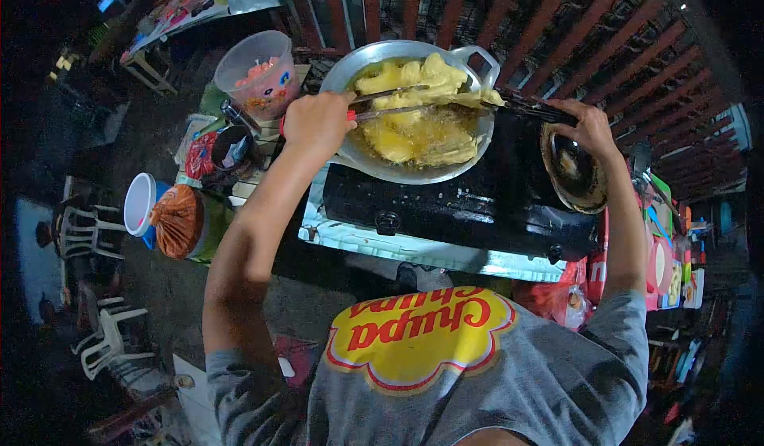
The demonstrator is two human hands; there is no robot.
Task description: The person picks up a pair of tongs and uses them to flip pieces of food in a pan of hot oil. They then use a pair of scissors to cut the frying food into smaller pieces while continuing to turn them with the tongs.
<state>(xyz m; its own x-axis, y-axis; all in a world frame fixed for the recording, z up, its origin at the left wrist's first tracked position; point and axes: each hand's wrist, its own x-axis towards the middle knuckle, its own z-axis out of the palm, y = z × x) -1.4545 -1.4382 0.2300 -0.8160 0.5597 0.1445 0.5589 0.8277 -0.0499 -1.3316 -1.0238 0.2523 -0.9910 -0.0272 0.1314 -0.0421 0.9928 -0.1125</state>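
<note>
My left hand (317,126) is closed around a long, thin metal tool with red on its grip, which looks like tongs (390,112). Its two dark arms reach over the wide metal frying pan (342,62). My right hand (587,130) grips a dark utensil (535,110) whose exact kind I cannot make out. The tip of that utensil meets a battered piece (481,98) near the pan's right rim. Yellow battered food (422,76) lies in bubbling oil (426,124), with several pieces along the top and bottom of the pan.
The pan sits on the left side of a black two-burner gas stove (446,207). A dark, stained round pan (571,167) stands at its right. To the left are a clear plastic tub (255,68) and an orange-topped container (177,222). Slatted wooden fencing (541,24) rises behind.
</note>
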